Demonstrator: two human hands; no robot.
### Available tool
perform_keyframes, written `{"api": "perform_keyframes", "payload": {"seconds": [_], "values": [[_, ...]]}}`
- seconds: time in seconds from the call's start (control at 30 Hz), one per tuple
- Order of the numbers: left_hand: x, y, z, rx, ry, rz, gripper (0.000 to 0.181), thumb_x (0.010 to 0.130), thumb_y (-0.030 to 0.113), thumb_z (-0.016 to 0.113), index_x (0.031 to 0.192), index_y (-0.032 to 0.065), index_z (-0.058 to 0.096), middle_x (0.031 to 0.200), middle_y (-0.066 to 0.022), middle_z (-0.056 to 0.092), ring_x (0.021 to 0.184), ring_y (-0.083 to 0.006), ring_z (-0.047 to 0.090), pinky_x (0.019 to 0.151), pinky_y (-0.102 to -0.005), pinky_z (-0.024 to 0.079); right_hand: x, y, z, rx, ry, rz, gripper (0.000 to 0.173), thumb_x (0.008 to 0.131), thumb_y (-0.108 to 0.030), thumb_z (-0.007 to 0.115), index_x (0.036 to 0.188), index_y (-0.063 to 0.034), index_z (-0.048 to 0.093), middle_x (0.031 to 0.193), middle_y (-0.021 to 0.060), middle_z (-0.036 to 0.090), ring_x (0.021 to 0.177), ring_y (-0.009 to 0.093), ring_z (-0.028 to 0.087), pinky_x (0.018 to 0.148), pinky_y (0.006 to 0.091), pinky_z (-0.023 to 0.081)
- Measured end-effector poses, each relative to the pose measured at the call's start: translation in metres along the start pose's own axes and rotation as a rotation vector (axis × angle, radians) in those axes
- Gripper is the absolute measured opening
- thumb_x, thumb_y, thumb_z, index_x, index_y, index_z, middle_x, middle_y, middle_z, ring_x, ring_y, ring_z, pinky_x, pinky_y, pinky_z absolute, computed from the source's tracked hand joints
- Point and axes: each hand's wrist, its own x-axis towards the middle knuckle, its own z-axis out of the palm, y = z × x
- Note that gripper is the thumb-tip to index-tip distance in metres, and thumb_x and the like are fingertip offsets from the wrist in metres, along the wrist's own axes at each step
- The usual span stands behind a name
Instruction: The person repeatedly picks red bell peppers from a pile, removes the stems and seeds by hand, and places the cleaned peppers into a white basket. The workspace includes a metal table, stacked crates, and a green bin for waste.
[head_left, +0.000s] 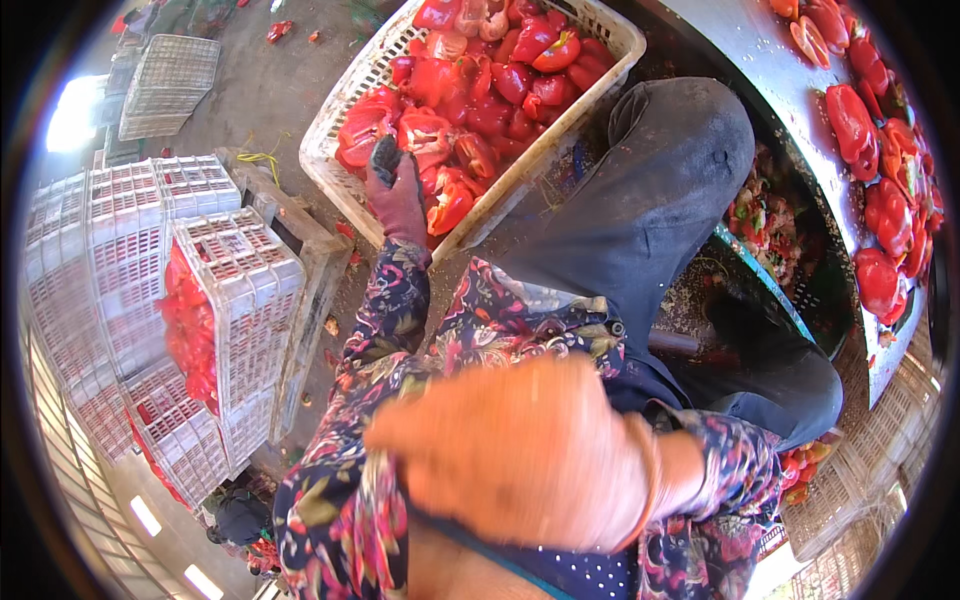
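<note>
Right in front of the camera, my bare right hand, blurred, has its fingers closed on the floral fabric of my jacket near the collar. My left hand, in a dark red glove with blackened fingertips, reaches to the near left edge of a white plastic crate. Its fingers lie over the peppers at that edge; whether they grip one cannot be told. The crate is heaped with cut red bell peppers. More halved red peppers lie on a metal table at the right.
Stacked white crates, some holding red peppers, stand at the left beside a wooden pallet. Under the metal table, pepper scraps lie in a dark container with a teal rim. A person is at the lower left.
</note>
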Motion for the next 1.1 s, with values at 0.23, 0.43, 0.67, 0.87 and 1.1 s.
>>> {"api": "perform_keyframes", "payload": {"seconds": [0.23,0.43,0.67,0.87,1.1], "values": [[0.005,-0.017,-0.006,-0.073,0.039,-0.074,0.036,0.090,0.002,0.065,0.126,-0.0010,0.060,0.112,-0.0067,0.066,0.097,-0.0140,0.062,0.087,-0.0260,0.051,0.023,0.024,-0.027,1.059,0.055,0.418,0.023,0.080,0.002,0.071,0.103,0.0045,0.069,0.082,0.0006,0.069,0.071,0.003,0.059,0.059,0.0191,0.045],[0.001,-0.016,-0.009,-0.150,0.033,-0.136,0.036,0.091,0.001,0.064,0.127,-0.0010,0.058,0.112,-0.0068,0.065,0.096,-0.0139,0.062,0.086,-0.0252,0.052,0.008,0.036,-0.025,1.268,-0.161,0.313,0.036,0.083,0.000,0.073,0.117,0.0057,0.064,0.104,0.0097,0.072,0.094,0.014,0.067,0.081,0.0273,0.054],[0.003,-0.005,-0.006,-0.068,-0.077,0.034,0.031,0.093,0.003,0.062,0.124,-0.0010,0.059,0.112,-0.0066,0.065,0.099,-0.0149,0.063,0.089,-0.0274,0.053,-0.025,0.044,-0.007,0.661,-0.349,-0.370,0.053,0.081,-0.012,0.065,0.133,-0.0078,0.053,0.115,0.0140,0.061,0.104,0.036,0.062,0.080,0.0432,0.054],[0.016,0.005,0.031,-0.270,-0.124,-0.093,0.033,0.093,0.000,0.061,0.126,0.0001,0.059,0.112,-0.0048,0.065,0.096,-0.0124,0.063,0.087,-0.0257,0.053,-0.028,0.023,-0.010,0.432,-0.052,-0.278,0.042,0.085,-0.014,0.067,0.126,-0.0079,0.061,0.110,0.0117,0.065,0.097,0.034,0.065,0.077,0.0400,0.054],[0.062,0.021,0.126,0.163,-0.315,0.479,0.036,0.089,0.008,0.065,0.123,0.0001,0.060,0.113,-0.0097,0.065,0.100,-0.0208,0.064,0.089,-0.0327,0.052,-0.053,0.053,-0.080,0.477,-0.175,-0.314,0.043,0.089,-0.020,0.072,0.125,0.0003,0.062,0.114,0.0169,0.067,0.099,0.033,0.066,0.081,0.0398,0.054]]}}
